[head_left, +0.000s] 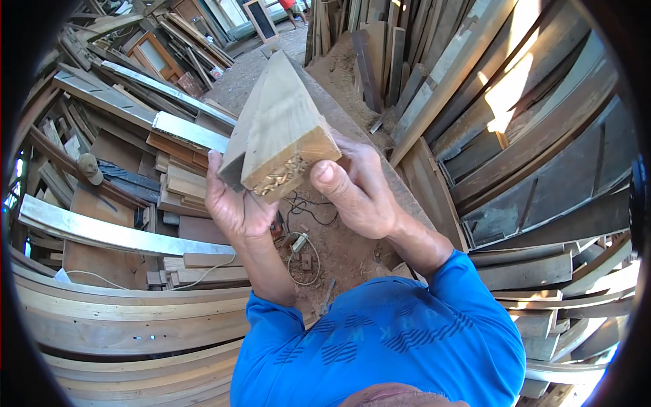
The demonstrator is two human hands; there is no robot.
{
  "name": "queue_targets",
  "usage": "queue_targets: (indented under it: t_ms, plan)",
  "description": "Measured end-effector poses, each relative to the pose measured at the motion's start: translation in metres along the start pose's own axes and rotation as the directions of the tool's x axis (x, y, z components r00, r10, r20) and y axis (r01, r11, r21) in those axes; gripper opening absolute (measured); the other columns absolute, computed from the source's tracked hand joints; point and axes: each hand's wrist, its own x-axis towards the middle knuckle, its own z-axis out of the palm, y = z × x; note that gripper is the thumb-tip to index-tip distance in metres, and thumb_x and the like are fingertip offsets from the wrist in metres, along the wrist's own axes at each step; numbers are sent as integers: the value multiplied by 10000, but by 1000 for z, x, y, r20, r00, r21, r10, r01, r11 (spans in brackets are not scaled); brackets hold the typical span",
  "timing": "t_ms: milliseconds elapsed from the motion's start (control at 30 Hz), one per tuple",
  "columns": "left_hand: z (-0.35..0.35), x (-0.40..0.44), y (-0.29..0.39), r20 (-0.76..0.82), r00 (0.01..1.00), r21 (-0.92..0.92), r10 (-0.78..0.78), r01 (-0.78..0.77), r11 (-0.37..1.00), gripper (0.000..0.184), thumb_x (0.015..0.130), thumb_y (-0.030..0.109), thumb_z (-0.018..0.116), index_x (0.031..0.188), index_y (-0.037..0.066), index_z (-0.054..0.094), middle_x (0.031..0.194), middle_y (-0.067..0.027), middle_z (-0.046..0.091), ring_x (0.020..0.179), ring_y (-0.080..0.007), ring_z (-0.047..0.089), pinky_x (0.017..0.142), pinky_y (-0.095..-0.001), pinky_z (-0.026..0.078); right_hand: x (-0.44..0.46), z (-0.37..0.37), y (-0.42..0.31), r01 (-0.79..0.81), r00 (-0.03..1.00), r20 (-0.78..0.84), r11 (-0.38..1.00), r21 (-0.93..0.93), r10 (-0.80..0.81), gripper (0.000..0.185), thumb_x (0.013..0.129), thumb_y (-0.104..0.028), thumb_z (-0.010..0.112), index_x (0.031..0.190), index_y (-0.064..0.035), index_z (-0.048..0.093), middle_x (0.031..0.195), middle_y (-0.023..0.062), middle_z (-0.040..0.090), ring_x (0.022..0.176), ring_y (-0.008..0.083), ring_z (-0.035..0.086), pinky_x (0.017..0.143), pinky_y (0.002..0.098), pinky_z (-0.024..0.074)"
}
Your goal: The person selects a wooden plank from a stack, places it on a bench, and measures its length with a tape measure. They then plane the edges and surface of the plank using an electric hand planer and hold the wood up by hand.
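Note:
A thick wooden beam (288,125) points away from me, its near end raised toward the camera. That end face is rough and splintered at its lower left. My left hand (237,207) supports the beam from below and the left, palm up, with the thumb along its side. My right hand (359,190) grips the right side near the end, thumb beside the end face and fingers hidden behind the wood. A darker flat surface (339,112) runs along under and to the right of the beam.
Stacked boards (190,186) lie on the left, and long planks (135,319) at the lower left. Tall planks (468,81) lean on the right. A cable (315,261) lies on the dusty floor (329,237). A person's legs (293,13) show far off.

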Motion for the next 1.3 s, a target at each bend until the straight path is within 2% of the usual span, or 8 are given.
queue_targets:
  t_ms: [433, 600, 733, 800, 900, 1067, 1133, 1300]
  plan:
    - [1, 0, -10, 40, 998, -15, -55, 55, 998, 597, 1033, 389, 511, 1375, -99, 470, 1376, -307, 535, 1276, -423, 545, 1051, -614, 455, -2, -13, 2, 15, 1000, 8, 1000, 9, -15, 756, 991, -499, 572, 1372, 146, 469, 1418, 259, 496, 1345, 266, 448, 1141, 395, 320]
    - [-35, -16, -26, -106, 994, 70, 20, -13, 997, 615, 973, 415, 600, 1383, -33, 501, 1356, -265, 562, 1211, -410, 595, 951, -616, 528, -12, -47, 26, -381, 908, 81, 731, 566, 411, 977, 930, -714, 479, 1419, 129, 416, 1403, 234, 536, 1309, 303, 524, 1120, 421, 384]
    - [-56, -33, -51, -247, 967, 46, -65, 79, 996, 591, 958, 325, 631, 1367, -58, 440, 1255, -251, 613, 1126, -365, 661, 905, -523, 607, -27, -54, 40, -517, 785, -119, 749, 414, 608, 650, 1027, -494, 478, 1240, 112, 581, 1120, 183, 699, 970, 215, 706, 861, 351, 565]
    - [-68, -43, -53, -316, 936, -61, -157, 145, 987, 553, 947, 271, 640, 1360, -47, 453, 1235, -231, 625, 1087, -341, 680, 906, -506, 597, -43, -58, 48, -582, 736, -125, 717, 383, 665, 491, 1024, -359, 513, 1185, 95, 602, 1093, 180, 695, 930, 221, 708, 826, 361, 577]
    - [-74, -59, -58, -639, 764, 165, -93, 254, 953, 535, 913, 217, 654, 1347, -37, 470, 1211, -205, 639, 1051, -318, 689, 907, -495, 578, -61, -49, 67, -655, 655, -173, 667, 357, 736, 371, 1009, -253, 530, 1133, 87, 615, 1037, 169, 694, 877, 223, 707, 781, 362, 587]
    - [-135, -124, -62, -725, 680, 150, -110, 312, 938, 547, 851, 193, 669, 1310, -53, 505, 1184, -191, 651, 1050, -308, 682, 938, -468, 561, -88, -40, 145, -829, 390, -158, 421, 369, 907, 315, 989, -206, 557, 1133, 71, 601, 976, 149, 696, 823, 242, 709, 763, 385, 600]
    - [-155, -155, -62, -708, 704, 148, -58, 228, 962, 548, 848, 186, 666, 1310, -63, 505, 1185, -194, 651, 1047, -310, 683, 940, -457, 561, -110, -11, 166, -824, 411, -285, 486, 290, 866, 319, 993, -178, 549, 1195, 69, 553, 1020, 166, 676, 851, 251, 695, 776, 416, 601]
    - [-144, -231, -44, -742, 667, 88, -63, 191, 978, 658, 813, 117, 639, 1403, -82, 428, 1270, -219, 618, 1130, -320, 654, 1006, -450, 531, -162, 47, 166, -854, 419, -248, 472, 217, 873, 295, 1013, -182, 539, 1177, 62, 524, 1061, 131, 642, 899, 180, 641, 784, 359, 552]
